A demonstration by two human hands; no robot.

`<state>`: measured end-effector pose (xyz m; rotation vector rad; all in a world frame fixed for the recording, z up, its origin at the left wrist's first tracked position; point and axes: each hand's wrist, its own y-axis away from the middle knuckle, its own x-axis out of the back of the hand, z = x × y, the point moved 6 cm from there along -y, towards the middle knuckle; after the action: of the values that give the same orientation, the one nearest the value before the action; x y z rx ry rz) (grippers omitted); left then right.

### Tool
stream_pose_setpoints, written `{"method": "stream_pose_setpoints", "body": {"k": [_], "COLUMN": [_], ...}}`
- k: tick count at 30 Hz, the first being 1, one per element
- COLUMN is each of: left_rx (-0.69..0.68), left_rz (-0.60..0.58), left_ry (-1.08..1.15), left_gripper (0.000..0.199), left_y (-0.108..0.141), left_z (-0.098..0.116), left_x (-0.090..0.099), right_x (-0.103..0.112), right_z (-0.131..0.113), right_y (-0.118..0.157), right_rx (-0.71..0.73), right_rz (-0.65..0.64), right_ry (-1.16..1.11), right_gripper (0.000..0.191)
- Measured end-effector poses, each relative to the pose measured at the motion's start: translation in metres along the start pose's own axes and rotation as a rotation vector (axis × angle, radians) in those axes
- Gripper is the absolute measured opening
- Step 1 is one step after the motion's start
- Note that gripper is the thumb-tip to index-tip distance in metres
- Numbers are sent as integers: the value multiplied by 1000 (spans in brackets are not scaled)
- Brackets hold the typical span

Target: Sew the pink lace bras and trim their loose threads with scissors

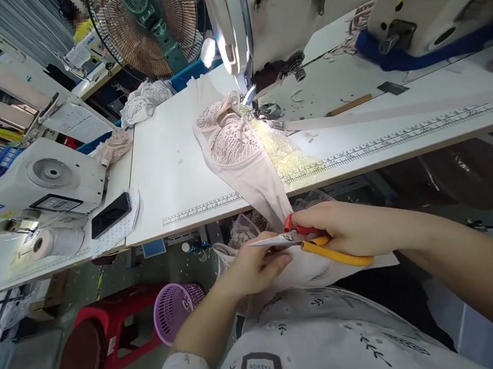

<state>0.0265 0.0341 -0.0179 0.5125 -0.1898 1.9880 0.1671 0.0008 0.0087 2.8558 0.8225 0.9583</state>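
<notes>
My right hand (348,227) is closed on a pair of scissors (285,239) with red and yellow handles. The blades point left, over my left hand (257,269). Pale pink bra fabric (268,188) hangs from the table edge down to my hands, and the fingers of my left hand are closed on its lower part. The lace bra cup (234,140) lies on the table beside the sewing machine's needle area (257,107). More lace pieces (244,230) sit in my lap, partly hidden by my hands.
A printed ruler (396,136) runs along the sewing table's front edge. At left stand a second sewing machine (49,177), a thread cone (59,243) and a phone (111,215). Below are a red stool (108,326) and a purple basket (166,310). A fan (149,27) stands behind.
</notes>
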Motion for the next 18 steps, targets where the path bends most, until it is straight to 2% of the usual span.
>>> {"method": "stream_pose_setpoints", "body": {"k": [3, 6, 10, 14, 18], "left_rx": [43, 99, 170, 233, 279], "left_rz": [70, 74, 70, 119, 121], "left_ry": [324, 498, 562, 602, 645], "left_gripper": [26, 28, 28, 32, 34], "left_y": [-12, -15, -16, -15, -15], "left_z": [2, -2, -6, -12, -18], "left_x": [-15, -17, -11, -9, -11], "right_x": [9, 18, 20, 21, 22], "right_z": [6, 13, 15, 12, 9], "right_y": [2, 5, 5, 2, 0], "right_rx": [-43, -63, -80, -80, -66], "right_rz": [35, 60, 47, 42, 25], "right_ry": [57, 71, 26, -41, 1], "right_gripper": [27, 32, 28, 26, 23]}}
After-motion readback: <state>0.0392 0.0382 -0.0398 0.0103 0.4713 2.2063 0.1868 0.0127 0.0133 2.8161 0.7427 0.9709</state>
